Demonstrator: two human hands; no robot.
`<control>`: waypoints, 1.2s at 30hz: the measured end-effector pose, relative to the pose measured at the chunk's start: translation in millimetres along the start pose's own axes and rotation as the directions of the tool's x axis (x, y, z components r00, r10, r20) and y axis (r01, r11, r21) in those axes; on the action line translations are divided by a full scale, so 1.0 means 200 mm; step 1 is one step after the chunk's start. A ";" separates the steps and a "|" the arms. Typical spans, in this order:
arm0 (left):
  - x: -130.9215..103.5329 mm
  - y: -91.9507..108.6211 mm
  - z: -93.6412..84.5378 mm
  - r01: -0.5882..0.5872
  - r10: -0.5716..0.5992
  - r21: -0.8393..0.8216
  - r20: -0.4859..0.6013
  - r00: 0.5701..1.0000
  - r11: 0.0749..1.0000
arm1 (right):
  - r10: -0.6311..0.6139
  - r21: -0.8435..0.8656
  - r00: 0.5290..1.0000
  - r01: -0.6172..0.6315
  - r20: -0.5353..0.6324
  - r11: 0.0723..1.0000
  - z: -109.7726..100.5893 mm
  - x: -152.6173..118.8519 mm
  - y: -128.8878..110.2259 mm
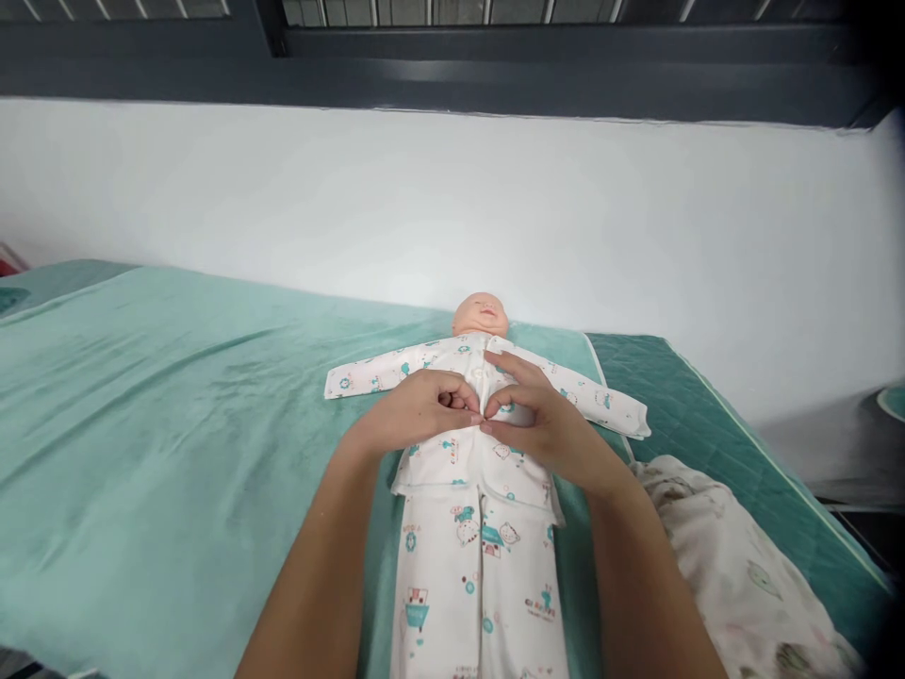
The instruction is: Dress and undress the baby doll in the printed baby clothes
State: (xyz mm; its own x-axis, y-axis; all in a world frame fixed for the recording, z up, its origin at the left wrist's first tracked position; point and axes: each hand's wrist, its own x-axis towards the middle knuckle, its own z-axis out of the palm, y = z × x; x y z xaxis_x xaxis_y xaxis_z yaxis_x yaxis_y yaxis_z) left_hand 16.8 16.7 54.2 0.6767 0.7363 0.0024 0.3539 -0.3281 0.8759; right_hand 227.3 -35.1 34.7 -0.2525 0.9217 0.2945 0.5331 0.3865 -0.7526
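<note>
A baby doll (481, 312) lies face up on a green blanket, its head toward the white wall. It wears a white long-sleeved shirt (445, 462) with small teal and brown prints, its sleeves spread to both sides. Matching pants (438, 585) extend below the shirt's hem. My left hand (428, 407) pinches the front placket at the middle of the chest. Opposite it, my right hand (534, 412) pinches the same spot with thumb and index finger, its other fingers raised over the cloth. The fingertips meet and hide the fastening between them.
The light green blanket (176, 453) spreads across the bed, over a darker green quilted cover (679, 396) at the right. A crumpled printed white cloth (749, 566) lies at the lower right. Behind stand the white wall (424, 198) and a dark window frame (495, 75).
</note>
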 end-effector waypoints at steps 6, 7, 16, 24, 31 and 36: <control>-0.01 0.01 0.00 -0.010 0.010 -0.007 0.005 1.000 1.000 | 0.013 0.024 1.000 -0.013 0.001 1.000 0.00 0.00 0.00; -0.01 0.01 0.00 -0.006 0.006 -0.005 0.007 1.000 1.000 | 0.015 0.030 1.000 -0.015 0.002 0.999 0.00 0.00 0.00; -0.01 0.03 0.01 0.013 -0.013 -0.001 -0.006 1.000 1.000 | 0.011 0.037 1.000 -0.011 -0.013 0.999 0.00 0.00 -0.01; 0.00 0.04 0.01 0.032 -0.032 -0.027 -0.014 0.999 0.999 | -0.003 0.019 0.999 0.004 -0.052 1.000 0.01 0.01 -0.01; 0.00 0.03 0.00 0.037 -0.037 -0.040 0.002 0.999 0.999 | -0.045 -0.018 0.996 0.043 -0.080 0.999 0.03 0.00 -0.02; 0.00 0.02 0.00 0.027 -0.027 -0.043 0.005 1.000 0.999 | -0.066 -0.026 0.994 0.064 -0.089 0.998 0.04 0.00 -0.02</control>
State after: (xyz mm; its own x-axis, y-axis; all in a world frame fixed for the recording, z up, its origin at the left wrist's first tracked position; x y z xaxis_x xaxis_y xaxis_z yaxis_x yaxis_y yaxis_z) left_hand 18.5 15.7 56.8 0.6703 0.7417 -0.0238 0.3439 -0.2820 0.8957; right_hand 219.1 -36.9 33.6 -0.2144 0.8935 0.3945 0.5367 0.4452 -0.7168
